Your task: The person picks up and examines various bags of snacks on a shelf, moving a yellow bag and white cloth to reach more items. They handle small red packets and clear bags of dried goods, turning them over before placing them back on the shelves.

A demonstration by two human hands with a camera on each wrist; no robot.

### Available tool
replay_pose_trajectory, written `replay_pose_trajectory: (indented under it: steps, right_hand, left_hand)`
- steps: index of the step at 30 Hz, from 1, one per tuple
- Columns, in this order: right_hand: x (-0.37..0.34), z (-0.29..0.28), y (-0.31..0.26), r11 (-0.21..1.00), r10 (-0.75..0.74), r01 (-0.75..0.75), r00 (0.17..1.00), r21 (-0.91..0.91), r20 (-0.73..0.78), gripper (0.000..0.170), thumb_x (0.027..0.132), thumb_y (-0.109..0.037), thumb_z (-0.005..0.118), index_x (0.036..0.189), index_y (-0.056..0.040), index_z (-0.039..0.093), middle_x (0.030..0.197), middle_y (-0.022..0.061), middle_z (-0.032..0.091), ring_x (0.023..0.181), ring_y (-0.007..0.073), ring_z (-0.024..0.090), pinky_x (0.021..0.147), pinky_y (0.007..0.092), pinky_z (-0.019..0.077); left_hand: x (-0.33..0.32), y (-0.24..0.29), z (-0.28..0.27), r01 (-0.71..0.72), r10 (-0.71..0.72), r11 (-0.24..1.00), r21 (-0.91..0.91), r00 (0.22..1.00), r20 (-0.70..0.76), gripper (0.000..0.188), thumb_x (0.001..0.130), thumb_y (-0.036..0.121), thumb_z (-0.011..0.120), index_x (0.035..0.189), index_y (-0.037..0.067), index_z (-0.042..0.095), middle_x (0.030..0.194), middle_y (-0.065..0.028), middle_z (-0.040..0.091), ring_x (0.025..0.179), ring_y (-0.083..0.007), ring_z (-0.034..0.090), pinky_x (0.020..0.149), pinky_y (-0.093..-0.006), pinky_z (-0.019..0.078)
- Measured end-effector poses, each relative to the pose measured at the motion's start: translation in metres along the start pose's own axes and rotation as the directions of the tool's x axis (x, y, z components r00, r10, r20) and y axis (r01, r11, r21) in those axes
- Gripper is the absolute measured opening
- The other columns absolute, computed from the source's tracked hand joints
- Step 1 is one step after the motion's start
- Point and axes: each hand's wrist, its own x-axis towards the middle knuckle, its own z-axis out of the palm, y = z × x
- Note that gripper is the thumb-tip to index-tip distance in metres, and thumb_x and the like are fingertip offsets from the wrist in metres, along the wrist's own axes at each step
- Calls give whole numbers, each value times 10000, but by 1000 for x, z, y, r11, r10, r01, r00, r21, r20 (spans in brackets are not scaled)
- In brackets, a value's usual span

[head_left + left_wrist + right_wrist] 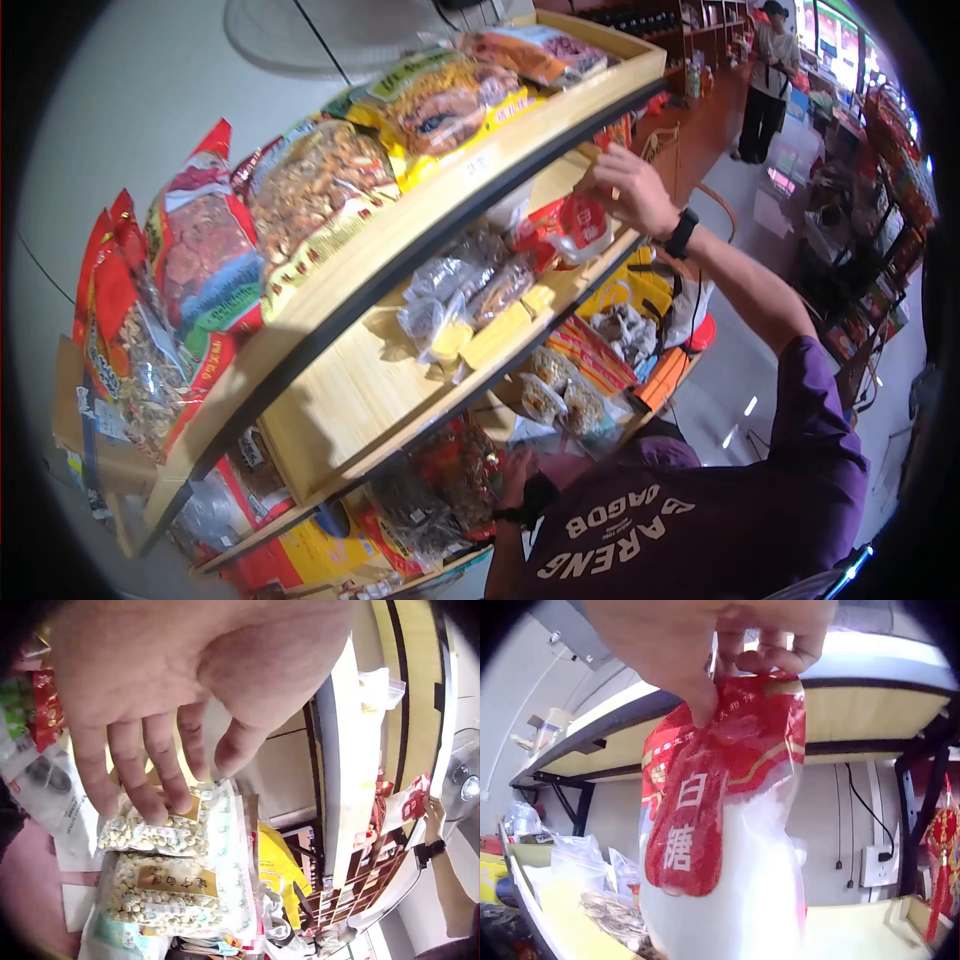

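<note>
My right hand (632, 190) pinches the top of a red and white bag of white sugar (686, 825), which hangs upright over the middle shelf (340, 400). In the right wrist view, the thumb is in front of the bag's red top and the fingers bend behind it. My left hand (180, 697) is lower, by the bottom shelf, its fingers loosely bent and nothing in its grasp. Just beyond those fingertips lie clear packets of pale kernels (161, 892). The head view shows only part of this hand, beside dark-looking bagged goods (420, 500).
Large bags of dried goods (320, 185) line the top shelf. Clear plastic bags (455, 270) and yellow blocks (497, 337) sit on the middle one. A yellow bag (640, 285) stands past the shelf's end. Another person (772, 80) stands in the aisle behind.
</note>
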Motion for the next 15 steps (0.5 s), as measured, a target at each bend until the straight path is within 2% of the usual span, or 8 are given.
replay_pose_trajectory:
  steps: [3,5,6,9,10,12,13,15]
  right_hand:
    - [-12,-16,-15,997,-53,52,999,62,2,187,772,-101,768,910,-69,646,859,100,567,836,328,543,719,421,484]
    - [-21,-23,-40,984,36,-48,997,174,74,172,747,-66,760,904,-78,691,836,74,618,822,290,589,723,400,492]
    - [-31,-20,-47,968,29,-60,991,245,128,159,756,-64,757,904,-86,704,841,67,631,838,283,604,729,393,499]
    - [-57,-17,-84,920,56,-160,958,359,283,103,790,-81,750,882,-122,735,839,53,653,841,261,629,740,383,515]
    - [-76,-2,-92,894,24,-159,950,418,311,64,800,-100,756,853,-129,739,815,47,645,819,260,624,728,385,511]
    - [-106,19,-117,828,4,-214,926,518,376,38,814,-113,756,848,-123,742,786,45,632,792,256,618,708,385,505]
    - [-124,33,-125,805,-19,-233,908,546,418,67,824,-112,788,873,-87,750,803,59,659,786,264,625,684,377,500]
    - [-164,63,-144,697,39,-403,848,594,529,97,838,-109,790,893,-49,735,816,92,684,772,271,675,673,375,520]
  left_hand:
    - [4,2,15,53,-52,998,-41,998,35,250,1004,196,651,1194,37,627,1077,-40,686,978,-147,671,864,-286,538]
    - [2,8,23,-21,21,1000,3,988,152,250,993,139,650,1211,21,612,1101,-59,687,1029,-166,665,940,-284,519]
    - [8,-1,23,-91,83,996,24,966,245,353,979,183,681,1281,31,582,1201,-88,669,1123,-181,644,1005,-332,495]
    - [4,9,44,-161,148,987,-7,890,431,400,979,115,659,1345,15,532,1262,-110,638,1169,-195,624,1038,-345,483]
    - [7,2,46,-127,129,991,-36,870,476,460,960,37,642,1394,5,490,1298,-122,616,1198,-216,612,1055,-351,475]
    - [0,12,63,-13,55,995,-96,891,450,415,980,49,603,1376,-1,488,1304,-135,612,1201,-240,613,1046,-368,486]
    - [-4,13,68,46,13,991,-125,899,437,393,991,54,583,1367,-4,486,1306,-142,611,1203,-253,614,1041,-377,492]
    - [6,-9,64,167,-86,967,-194,926,367,331,1039,126,506,1351,18,483,1325,-148,599,1190,-276,620,1022,-398,508]
